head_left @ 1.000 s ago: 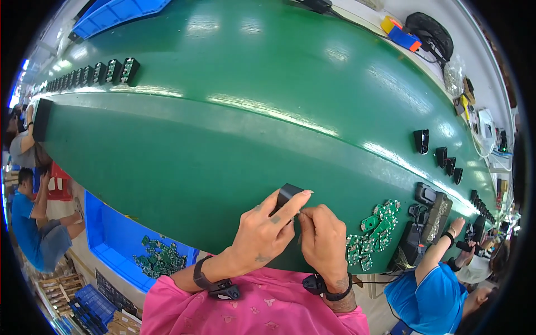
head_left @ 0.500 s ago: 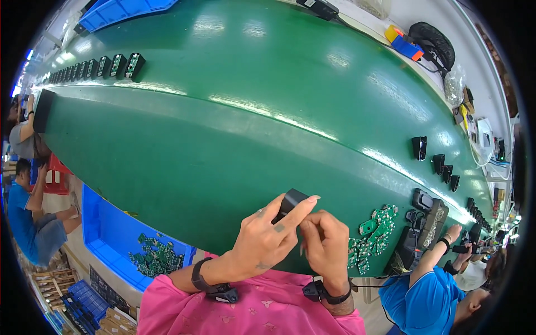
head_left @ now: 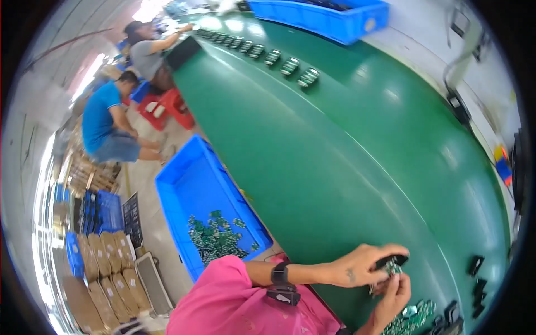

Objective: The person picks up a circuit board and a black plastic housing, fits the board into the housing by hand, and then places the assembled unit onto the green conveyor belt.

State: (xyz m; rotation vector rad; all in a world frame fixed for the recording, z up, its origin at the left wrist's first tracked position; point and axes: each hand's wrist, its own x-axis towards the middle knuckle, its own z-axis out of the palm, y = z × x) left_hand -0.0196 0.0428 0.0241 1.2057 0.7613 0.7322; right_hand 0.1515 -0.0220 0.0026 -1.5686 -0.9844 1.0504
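Observation:
My left hand is closed around a small black casing, held just above the green tabletop. At the casing's open side sits a small green circuit board. My right hand pinches at this board from the near side. Fingers and blur hide how far the board is inside the casing. Below my right hand lies a pile of loose green circuit boards, partly cut off by the lower edge.
A blue bin with many circuit boards stands left of the table. Casings with boards line the far side, below another blue bin. Black casings stand at right. Two people are at the far left, one seated in blue.
The view has swung toward the left, so the hands appear farther right. A green circuit board now shows at the casing, between my hands, where none was visible before.

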